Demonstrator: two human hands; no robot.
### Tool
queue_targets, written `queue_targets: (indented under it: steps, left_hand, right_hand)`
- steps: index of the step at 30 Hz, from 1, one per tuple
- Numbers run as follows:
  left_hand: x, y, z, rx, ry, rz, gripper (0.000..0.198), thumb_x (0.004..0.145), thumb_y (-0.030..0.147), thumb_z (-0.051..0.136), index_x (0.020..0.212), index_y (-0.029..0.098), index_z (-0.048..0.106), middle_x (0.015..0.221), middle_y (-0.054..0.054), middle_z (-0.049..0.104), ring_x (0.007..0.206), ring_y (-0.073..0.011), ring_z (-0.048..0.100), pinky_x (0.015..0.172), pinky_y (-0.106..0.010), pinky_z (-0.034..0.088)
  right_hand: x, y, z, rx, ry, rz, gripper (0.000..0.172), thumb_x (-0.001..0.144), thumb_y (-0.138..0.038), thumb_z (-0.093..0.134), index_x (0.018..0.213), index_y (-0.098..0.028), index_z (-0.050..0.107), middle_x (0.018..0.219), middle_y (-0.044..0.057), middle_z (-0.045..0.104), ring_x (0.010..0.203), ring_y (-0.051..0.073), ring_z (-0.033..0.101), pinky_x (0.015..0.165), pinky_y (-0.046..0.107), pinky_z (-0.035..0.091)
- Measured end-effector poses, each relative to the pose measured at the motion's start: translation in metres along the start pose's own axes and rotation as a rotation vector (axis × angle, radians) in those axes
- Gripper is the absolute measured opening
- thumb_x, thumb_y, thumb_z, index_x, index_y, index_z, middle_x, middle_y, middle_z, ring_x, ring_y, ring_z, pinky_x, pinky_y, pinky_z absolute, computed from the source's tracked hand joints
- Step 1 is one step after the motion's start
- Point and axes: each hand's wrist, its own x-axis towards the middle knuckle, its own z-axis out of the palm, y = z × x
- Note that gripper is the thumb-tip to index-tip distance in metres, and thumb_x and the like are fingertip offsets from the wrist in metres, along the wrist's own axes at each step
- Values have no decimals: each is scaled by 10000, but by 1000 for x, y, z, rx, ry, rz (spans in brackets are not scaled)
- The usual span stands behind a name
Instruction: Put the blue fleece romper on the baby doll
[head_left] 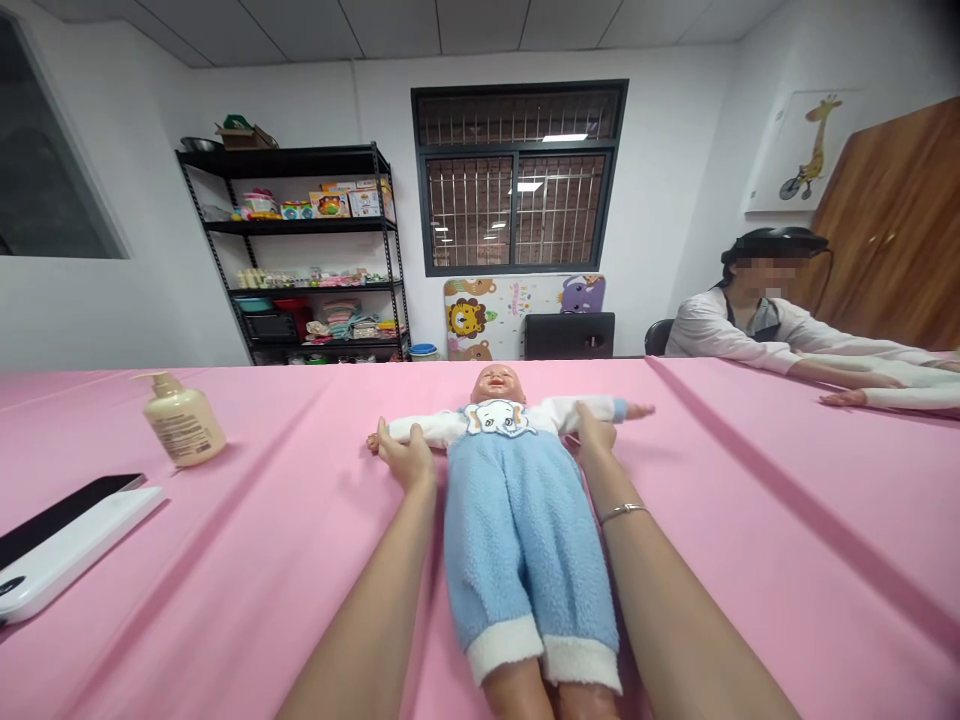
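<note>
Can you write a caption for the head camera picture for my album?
Left hand and right hand hold a doll by its outspread arms on a pink cloth.

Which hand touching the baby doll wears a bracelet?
The person's right hand: a thin silvery bracelet circles its wrist, while the left hand has none.

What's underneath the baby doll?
Pink tablecloth shows on both sides of the baby doll, which lies on its back; whatever is directly beneath its body is covered.

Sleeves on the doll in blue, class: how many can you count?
2: one sleeve in the left hand, the other sleeve in the right hand; the hands partly cover both.
</note>
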Motion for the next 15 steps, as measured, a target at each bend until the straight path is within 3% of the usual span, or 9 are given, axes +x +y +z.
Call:
queue_targets:
  steps: [3, 6, 10, 15]
  left_hand:
    - [3, -6, 3, 34, 95, -16, 541, 791, 267, 464, 1288, 173, 271, 1301, -166, 366, 1229, -285, 359, 954, -391, 353]
    - [6, -10, 3, 25, 177, -40, 455, 758, 189, 452, 1198, 149, 343, 1184, -159, 476, 1188, -296, 383, 929, -404, 363]
    - [10, -14, -1, 22, 249, -21, 427, 752, 134, 434, 1168, 163, 345, 1121, -133, 521, 1187, -281, 381, 946, -409, 342]
    - [11, -14, -4, 11, 221, 49, 412, 762, 76, 381, 1166, 143, 342, 1153, -153, 477, 1146, -226, 441, 913, -342, 379]
  right_hand:
    - [-2, 10, -2, -22, 198, 177, 755, 809, -512, 313, 1323, 24, 179, 1184, 325, 439, 971, 345, 568, 660, 415, 496]
    - [-4, 14, -1, -56, 362, 230, 796, 794, -474, 364, 1347, 15, 65, 1259, 334, 349, 1107, 380, 469, 824, 461, 436]
    - [-4, 20, 3, -198, 583, 120, 779, 781, -401, 433, 1360, -33, 64, 1273, 311, 338, 1196, 395, 348, 964, 501, 296]
    - [-3, 33, 2, -304, 633, -16, 715, 758, -351, 511, 1337, -54, 215, 1270, 291, 338, 1198, 382, 323, 966, 468, 287]
